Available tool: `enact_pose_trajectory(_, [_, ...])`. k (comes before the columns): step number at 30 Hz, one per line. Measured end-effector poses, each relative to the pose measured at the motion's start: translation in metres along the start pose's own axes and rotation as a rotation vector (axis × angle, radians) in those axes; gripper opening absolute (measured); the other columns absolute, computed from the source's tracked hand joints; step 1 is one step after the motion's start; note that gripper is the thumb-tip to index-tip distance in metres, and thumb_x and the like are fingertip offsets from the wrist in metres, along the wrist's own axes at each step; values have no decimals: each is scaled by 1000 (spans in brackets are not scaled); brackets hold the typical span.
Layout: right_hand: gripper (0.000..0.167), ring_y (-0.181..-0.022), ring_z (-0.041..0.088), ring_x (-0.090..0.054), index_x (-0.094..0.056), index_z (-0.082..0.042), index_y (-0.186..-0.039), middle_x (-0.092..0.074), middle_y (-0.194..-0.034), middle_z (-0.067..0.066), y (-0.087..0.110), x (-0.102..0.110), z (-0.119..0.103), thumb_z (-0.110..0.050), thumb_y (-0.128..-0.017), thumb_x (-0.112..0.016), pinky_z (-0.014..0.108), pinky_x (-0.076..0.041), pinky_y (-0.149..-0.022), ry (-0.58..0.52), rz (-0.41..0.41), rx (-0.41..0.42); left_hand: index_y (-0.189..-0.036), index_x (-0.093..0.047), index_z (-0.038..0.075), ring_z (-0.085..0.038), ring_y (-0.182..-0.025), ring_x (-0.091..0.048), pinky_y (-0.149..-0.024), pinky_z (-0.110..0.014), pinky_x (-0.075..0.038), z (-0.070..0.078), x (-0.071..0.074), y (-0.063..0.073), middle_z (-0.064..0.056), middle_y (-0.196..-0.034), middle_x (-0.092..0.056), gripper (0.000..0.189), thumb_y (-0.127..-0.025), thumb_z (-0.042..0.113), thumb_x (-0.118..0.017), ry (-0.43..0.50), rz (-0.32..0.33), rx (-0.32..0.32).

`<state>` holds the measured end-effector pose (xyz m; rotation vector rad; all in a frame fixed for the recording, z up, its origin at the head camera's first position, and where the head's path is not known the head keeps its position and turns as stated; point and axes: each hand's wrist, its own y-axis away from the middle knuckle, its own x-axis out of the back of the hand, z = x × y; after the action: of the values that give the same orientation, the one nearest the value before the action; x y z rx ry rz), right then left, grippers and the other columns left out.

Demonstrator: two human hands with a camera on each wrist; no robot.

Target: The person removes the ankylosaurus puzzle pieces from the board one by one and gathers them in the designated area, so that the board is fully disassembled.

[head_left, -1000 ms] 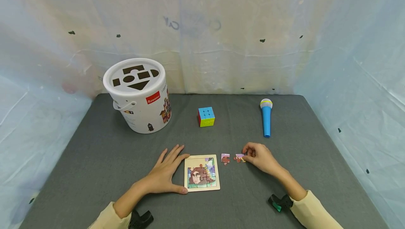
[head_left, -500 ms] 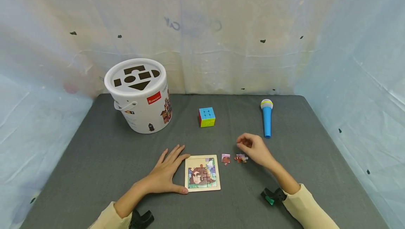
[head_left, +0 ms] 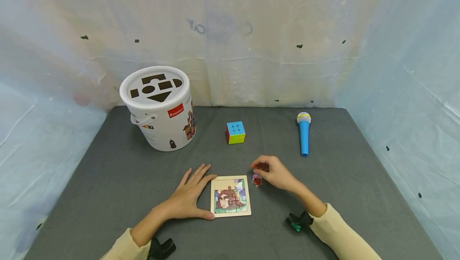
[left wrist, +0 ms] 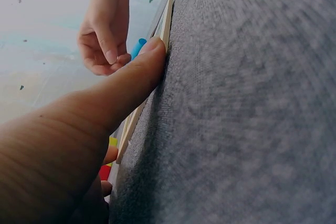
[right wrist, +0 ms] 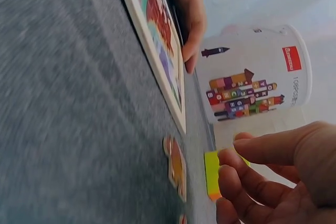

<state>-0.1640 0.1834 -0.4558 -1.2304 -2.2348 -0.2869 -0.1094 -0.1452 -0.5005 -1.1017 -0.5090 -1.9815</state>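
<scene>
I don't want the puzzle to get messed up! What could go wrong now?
The right hand is right above a loose puzzle piece, so its fingers might bump the piece away. That piece lies flat on the cloth, so it could be tricky to pick up. And the left hand touches the puzzle tray's left side; a push might slide the tray into the loose piece.

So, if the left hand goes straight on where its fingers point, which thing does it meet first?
Past the puzzle board, which the left hand touches, probably the coloured cube: it stands roughly ahead of the fingers, though depth is uncertain.
</scene>
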Motion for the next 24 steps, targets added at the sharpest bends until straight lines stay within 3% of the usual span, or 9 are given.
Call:
enact_pose_trajectory(11, [12, -76, 12, -58, -71, 2, -104, -68, -94, 10, -11, -21, -7, 1, -94, -64, 26, -52, -64, -40, -75, 72, -156, -32, 19, -30, -153, -4, -116, -61, 2, 3, 2, 1, -13, -165, -13, 112, -68, 75, -74, 4, -3, 4])
enact_pose_trajectory(16, [13, -80, 13, -59, -71, 2, -105, -69, -95, 11, -14, -29, -10, 3, -93, -65, 27, -51, -68, -55, -118, 100, -156, -32, 19, -30, -153, -4, -116, -61, 2, 3, 2, 1, -13, -165, -13, 112, -68, 75, -74, -2, 0, 3])
enact_pose_trajectory(24, [18, -81, 11, -60, -71, 0, -107, -71, -96, 9, -17, -39, -15, 7, -92, -64, 25, -51, -70, -47, -179, 68, -155, -33, 18, -30, -153, -4, -117, -61, 2, 3, 2, 1, -14, -165, -14, 111, -69, 74, -75, 5, 2, 2])
